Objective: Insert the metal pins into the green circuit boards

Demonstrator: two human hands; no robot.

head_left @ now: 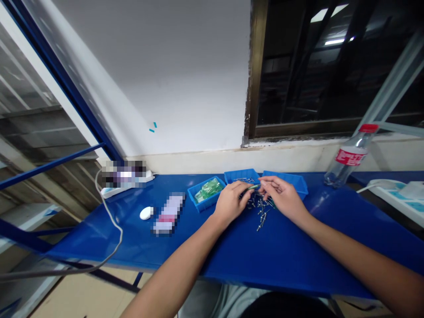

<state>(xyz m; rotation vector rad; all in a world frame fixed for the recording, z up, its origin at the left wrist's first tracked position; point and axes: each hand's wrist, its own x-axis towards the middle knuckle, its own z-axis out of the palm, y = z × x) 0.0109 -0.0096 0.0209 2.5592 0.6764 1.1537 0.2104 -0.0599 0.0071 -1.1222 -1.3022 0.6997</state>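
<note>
My left hand (232,199) pinches a small green plastic piece (254,187) between thumb and fingertips. Close beside it, my right hand (281,195) has its thumb and fingers drawn together near the piece's tip; what they grip is too small to make out. Below both hands lies a loose heap of thin metal pins, rivet-like in shape (261,217), partly covered by the fingers. Left of my left hand, a blue bin (209,203) holds pale green plastic pieces (208,190). A second blue bin (239,175), behind the hands, contains more metal pins.
A third blue bin (300,184) stands behind my right hand. On the blue table (245,256) lie a blurred-out phone-like object (169,214) and a white round object (146,213). A plastic bottle (347,157) stands at back right. A cable (119,236) crosses the left side.
</note>
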